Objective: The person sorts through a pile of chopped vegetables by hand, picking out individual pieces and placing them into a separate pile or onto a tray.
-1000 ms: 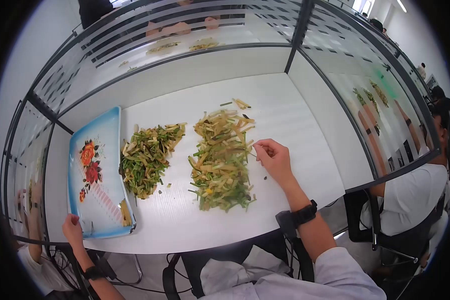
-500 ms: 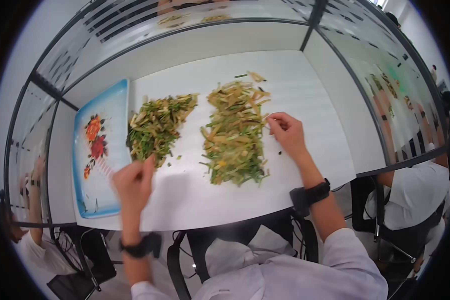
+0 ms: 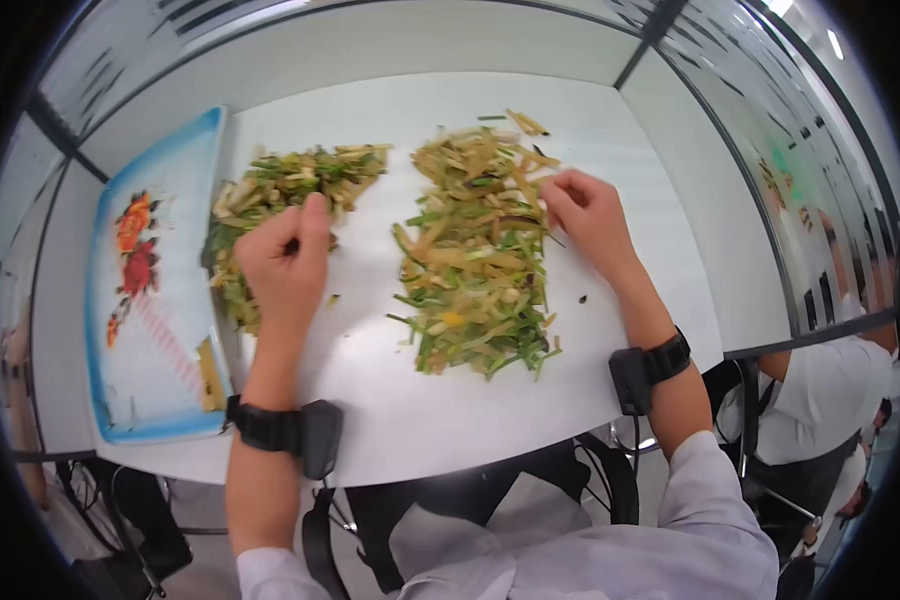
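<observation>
Both hands up at two piles of chopped vegetable strips, one hand at each.
Left of the larger pile, the floral tray lies farthest off, with the smaller pile between them; over that smaller pile's near part, the left hand is curled into a loose fist, thumb pointing up, its contents impossible to tell; at the larger pile's right edge, the right hand bends inward, fingers curled, thumb and forefinger nearly together, any grip unclear.
</observation>
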Demonstrator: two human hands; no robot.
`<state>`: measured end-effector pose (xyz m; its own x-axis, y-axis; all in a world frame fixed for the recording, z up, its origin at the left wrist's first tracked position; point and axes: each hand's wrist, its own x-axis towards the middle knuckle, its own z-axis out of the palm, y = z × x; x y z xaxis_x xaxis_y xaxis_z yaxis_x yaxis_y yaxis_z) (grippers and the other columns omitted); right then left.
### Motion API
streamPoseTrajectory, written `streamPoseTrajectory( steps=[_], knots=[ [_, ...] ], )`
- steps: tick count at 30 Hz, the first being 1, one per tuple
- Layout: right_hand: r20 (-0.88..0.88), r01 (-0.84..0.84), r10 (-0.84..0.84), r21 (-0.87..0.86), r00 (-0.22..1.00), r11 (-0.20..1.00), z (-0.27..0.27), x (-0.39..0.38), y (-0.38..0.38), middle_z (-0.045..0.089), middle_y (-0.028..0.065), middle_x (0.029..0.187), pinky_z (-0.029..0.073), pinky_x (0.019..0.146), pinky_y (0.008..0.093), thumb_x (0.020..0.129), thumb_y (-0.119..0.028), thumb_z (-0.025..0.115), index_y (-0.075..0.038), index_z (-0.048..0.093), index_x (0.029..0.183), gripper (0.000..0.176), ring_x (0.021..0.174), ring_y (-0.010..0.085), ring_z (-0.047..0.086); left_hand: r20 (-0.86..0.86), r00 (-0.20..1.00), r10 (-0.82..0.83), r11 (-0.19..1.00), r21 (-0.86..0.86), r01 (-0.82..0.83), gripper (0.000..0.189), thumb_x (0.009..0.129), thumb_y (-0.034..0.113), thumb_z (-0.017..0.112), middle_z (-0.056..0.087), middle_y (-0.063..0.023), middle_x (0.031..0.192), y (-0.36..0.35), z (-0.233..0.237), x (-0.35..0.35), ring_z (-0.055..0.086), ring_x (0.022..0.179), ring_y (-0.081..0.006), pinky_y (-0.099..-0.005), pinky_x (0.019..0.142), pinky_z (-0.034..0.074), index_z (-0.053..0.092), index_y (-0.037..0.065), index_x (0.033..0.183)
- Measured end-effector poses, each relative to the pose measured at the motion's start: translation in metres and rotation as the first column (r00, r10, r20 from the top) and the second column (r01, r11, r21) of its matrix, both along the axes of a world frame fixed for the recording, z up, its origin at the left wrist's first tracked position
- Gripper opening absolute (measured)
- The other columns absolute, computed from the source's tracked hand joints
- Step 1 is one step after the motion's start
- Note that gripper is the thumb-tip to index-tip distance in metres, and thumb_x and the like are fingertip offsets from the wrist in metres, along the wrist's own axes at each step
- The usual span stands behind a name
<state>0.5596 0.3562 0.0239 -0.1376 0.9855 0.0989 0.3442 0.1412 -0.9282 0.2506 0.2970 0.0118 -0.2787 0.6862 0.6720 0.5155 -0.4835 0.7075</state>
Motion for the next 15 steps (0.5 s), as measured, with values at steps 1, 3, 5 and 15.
streamPoseTrajectory(
  steps=[1,3,5,15],
  knots=[
    [-0.018,-0.015,0.015,0.007,1.000,1.000,0.002,0.000,-0.001,0.063,-0.0004,0.070,0.044,0.056,0.0208,0.092,-0.016,0.066,0.002,0.067,0.090,0.018,0.062,0.0042,0.056,-0.011,1.000,-0.002,1.000,0.007,0.002,0.043,0.092,0.009,0.066,0.034,0.0006,0.049,0.000,-0.001,0.003,0.028,0.047,-0.0058,-0.0279,0.044,0.021,0.043,0.000,0.056],
    [-0.024,-0.028,0.030,0.069,0.999,0.997,-0.008,0.007,-0.002,0.062,-0.0018,0.069,0.042,0.056,0.0204,0.092,-0.017,0.066,0.001,0.067,0.088,0.018,0.061,0.0032,0.054,-0.026,0.999,-0.020,0.999,0.039,0.021,0.043,0.092,0.008,0.065,0.032,0.0014,0.051,-0.001,0.002,0.004,0.027,0.049,-0.0060,-0.0279,0.045,0.020,0.041,0.001,0.057],
    [0.058,-0.013,0.010,0.060,0.998,0.998,-0.013,0.011,-0.005,0.062,-0.0028,0.069,0.041,0.056,0.0206,0.091,-0.017,0.067,0.000,0.067,0.088,0.017,0.060,0.0029,0.051,-0.011,1.000,-0.023,0.999,0.042,0.024,0.044,0.093,0.007,0.064,0.032,0.0021,0.051,0.000,-0.002,0.004,0.025,0.049,-0.0052,-0.0276,0.045,0.019,0.039,0.001,0.058],
    [0.288,-0.017,-0.029,0.159,0.957,0.987,-0.008,0.021,-0.003,0.061,-0.0006,0.065,0.040,0.053,0.0222,0.086,-0.015,0.068,-0.005,0.070,0.091,0.012,0.055,0.0047,0.047,-0.039,0.998,-0.044,0.999,-0.015,0.043,0.043,0.094,0.006,0.060,0.034,0.0026,0.052,-0.002,-0.006,0.005,0.026,0.050,-0.0057,-0.0278,0.046,0.020,0.036,0.001,0.059]
  ],
)
